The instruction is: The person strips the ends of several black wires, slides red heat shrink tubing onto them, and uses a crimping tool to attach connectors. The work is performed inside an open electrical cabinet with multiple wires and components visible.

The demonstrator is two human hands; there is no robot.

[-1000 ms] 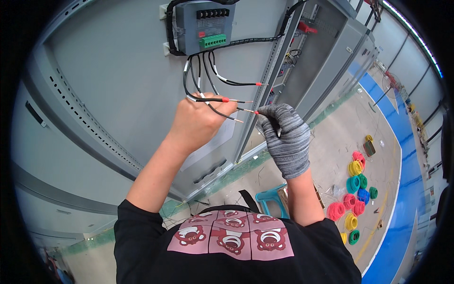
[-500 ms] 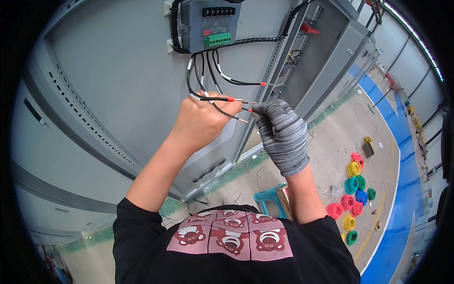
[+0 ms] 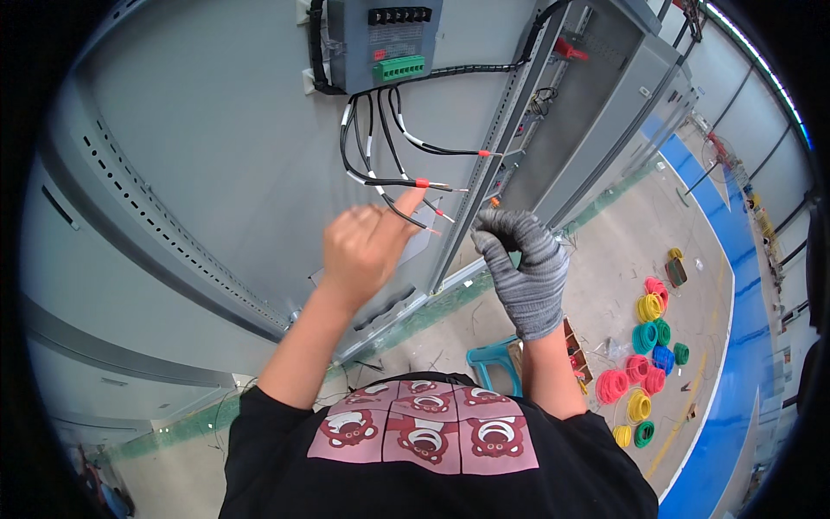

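Wires (image 3: 380, 164), black with white sleeves and red ferrule tips, hang in loops from the grey module (image 3: 385, 39) fixed at the top edge of the cabinet back panel (image 3: 199, 147); a green terminal strip (image 3: 399, 67) sits on the module's lower face.

Item: my left hand (image 3: 367, 246), bare, fingers curled into a loose fist, thumb raised so its tip touches the wire with the red ferrule (image 3: 422, 183) near the panel's right edge. I cannot tell whether the thumb pinches the wire or only presses against it.

Item: my right hand (image 3: 521, 268), in a grey knit glove, closed narrow just beside the cabinet's vertical rail (image 3: 484, 173); something small and orange shows at the fingertips, too small to identify, and I cannot tell whether it is held.

Item: one further wire end (image 3: 484, 153) reaches out to the rail, apart from both hands.

Item: floor at right, carrying coils of wire (image 3: 644, 346) in red, yellow, green and blue, well apart from the hands; a teal stool (image 3: 493, 359) below my right wrist.
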